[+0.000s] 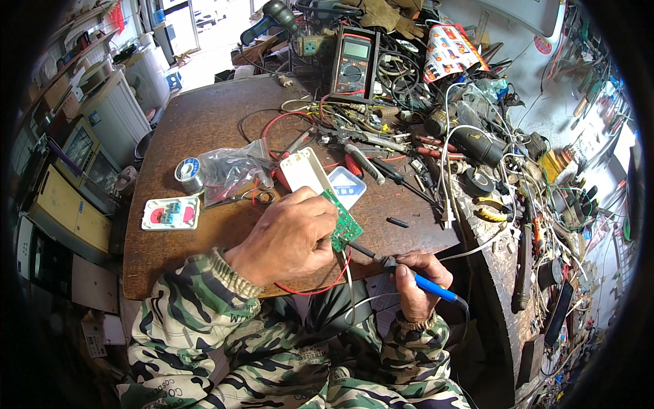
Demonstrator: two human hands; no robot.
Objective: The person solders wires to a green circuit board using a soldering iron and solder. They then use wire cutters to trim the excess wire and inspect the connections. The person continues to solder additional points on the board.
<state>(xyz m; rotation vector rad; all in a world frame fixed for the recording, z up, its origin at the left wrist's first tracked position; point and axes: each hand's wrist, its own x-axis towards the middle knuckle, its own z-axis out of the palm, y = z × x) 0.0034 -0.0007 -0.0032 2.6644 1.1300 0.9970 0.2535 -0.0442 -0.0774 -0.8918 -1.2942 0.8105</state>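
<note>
My left hand (pixel 286 235) is closed around the edge of a green circuit board (pixel 346 221) near the table's front, its fingers covering the board's left part. My right hand (pixel 422 283) grips a soldering iron (pixel 434 289) with a blue handle, its dark tip at the board's lower part. A red wire and a pale cable run down from around the board. Behind the board lie an open cream plastic case (pixel 303 163) and a translucent lidded box (pixel 349 191). A solder spool (pixel 189 177), a clear bag (pixel 228 170) and a small white tray (pixel 170 214) lie to the left.
The brown wooden table (pixel 157 259) holds scissors (pixel 266 196), pliers (pixel 361 157) and a multimeter (pixel 354 61) at the back. A tangle of cables, tools and parts crowds the right-hand bench (pixel 507 273). Cabinets and appliances (pixel 102 116) stand at the left.
</note>
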